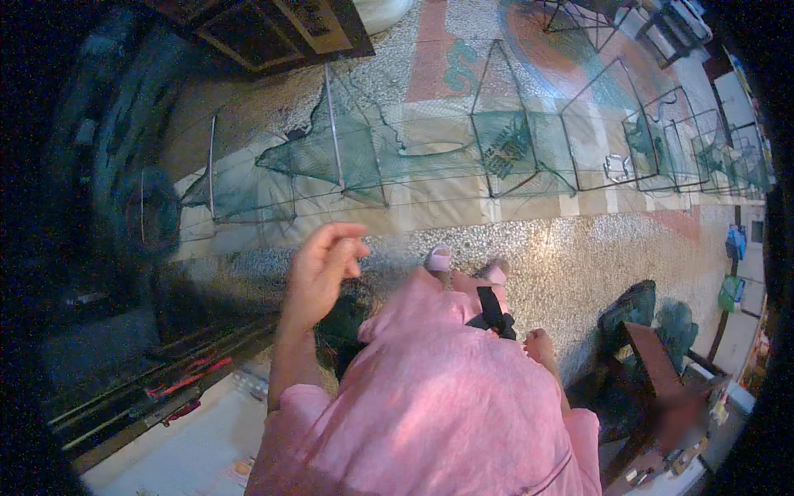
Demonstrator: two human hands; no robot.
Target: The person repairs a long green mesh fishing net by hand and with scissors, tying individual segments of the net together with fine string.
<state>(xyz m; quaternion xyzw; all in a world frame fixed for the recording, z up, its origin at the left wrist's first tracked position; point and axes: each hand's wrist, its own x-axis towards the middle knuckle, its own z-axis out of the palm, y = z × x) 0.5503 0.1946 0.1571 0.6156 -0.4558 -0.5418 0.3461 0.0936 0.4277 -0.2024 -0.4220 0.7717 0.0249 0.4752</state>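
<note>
My left hand [331,263] is raised in front of me, its fingers loosely bent and apart, with nothing in it. Beyond it, a long green mesh net trap [360,153] with thin rectangular metal frames stretches across the floor on a pale sheet [426,202]. The hand is apart from the net. Low by my right side is my right hand [539,343], fingers curled in; I see nothing in it. A black strap [491,310] hangs at the front of my pink clothing, just left of that hand. A bunched dark patch [506,149] lies within the net's middle section.
Dark wooden furniture [277,37] stands at the far left. To the right are a brown wooden seat [653,360] and dark green bundled things [630,306]. A white-topped surface [178,455] lies at the near left. The speckled floor [571,264] has coloured inlays farther off.
</note>
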